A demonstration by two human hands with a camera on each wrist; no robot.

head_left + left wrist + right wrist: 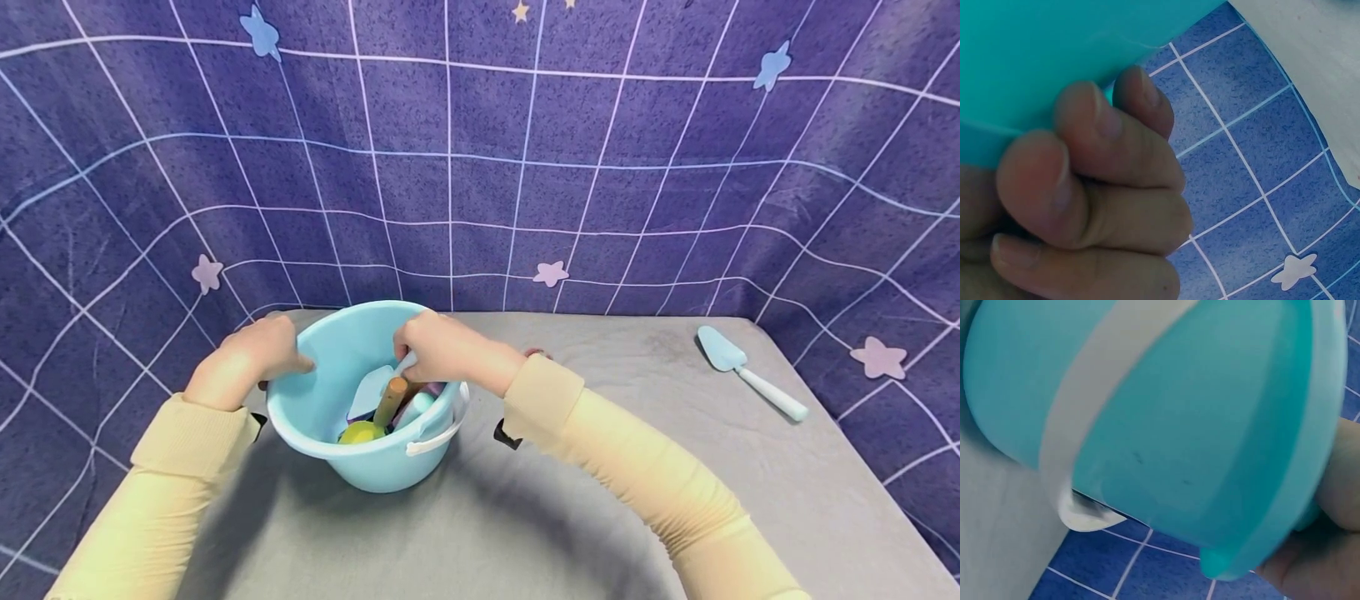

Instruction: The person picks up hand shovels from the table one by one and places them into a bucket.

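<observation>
A light blue bucket [322, 400] stands on the grey surface, tilted a little. My left hand [255, 350] grips its left rim, thumb on the inside; in the left wrist view the curled fingers [1129, 212] press against its outer wall. My right hand [442, 346] reaches over the right rim and pinches the pale handle of a light blue toy shovel [371, 392] inside. Beside it in the bucket are a wooden handle [390, 404], a yellow-green piece [362, 432] and a mint piece [416, 408]. In the right wrist view the bucket wall [1191, 437] hides most of that hand.
A light blue trowel [750, 371] lies at the right of the grey surface [600, 417]. A small red item [536, 352] shows partly behind my right wrist. The bucket's white handle [438, 442] hangs down at its right side. A purple gridded cloth [487, 192] rises behind.
</observation>
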